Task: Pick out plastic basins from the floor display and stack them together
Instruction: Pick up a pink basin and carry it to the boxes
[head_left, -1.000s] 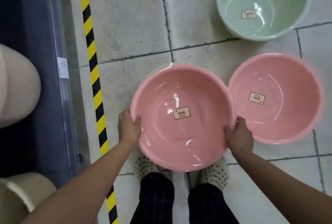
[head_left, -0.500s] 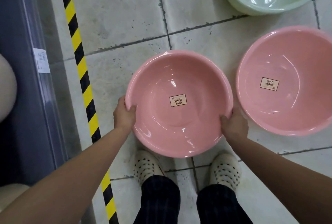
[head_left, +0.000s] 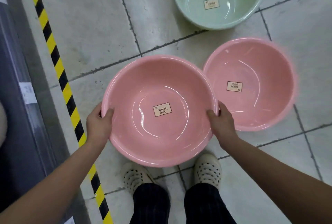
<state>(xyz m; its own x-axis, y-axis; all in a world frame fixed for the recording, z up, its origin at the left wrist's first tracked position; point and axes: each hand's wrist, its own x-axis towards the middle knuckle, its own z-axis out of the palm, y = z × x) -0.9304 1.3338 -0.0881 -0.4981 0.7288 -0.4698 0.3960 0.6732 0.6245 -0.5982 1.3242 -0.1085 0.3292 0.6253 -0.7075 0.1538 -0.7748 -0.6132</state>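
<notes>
I hold a large pink plastic basin (head_left: pixel 159 139) with a label in its bottom, lifted above the floor in front of my feet. My left hand (head_left: pixel 98 124) grips its left rim, thumb inside. My right hand (head_left: pixel 222 123) grips its right rim the same way. The held basin's right edge overlaps a second pink basin (head_left: pixel 255 108) that sits on the tiles to the right. A pale green basin (head_left: pixel 224 15) stands on the floor farther back, right of centre.
A yellow-and-black hazard stripe (head_left: pixel 53 58) runs along the floor on the left, beside a dark shelf base (head_left: pixel 21 133) with a white price tag. My two feet in white perforated clogs (head_left: pixel 206 171) stand just below the held basin. Grey tiles lie all around.
The held pink basin has come up and toward me, now overlapping the rim of the pink basin on the floor. The view has tilted so the green basin shows more fully.
</notes>
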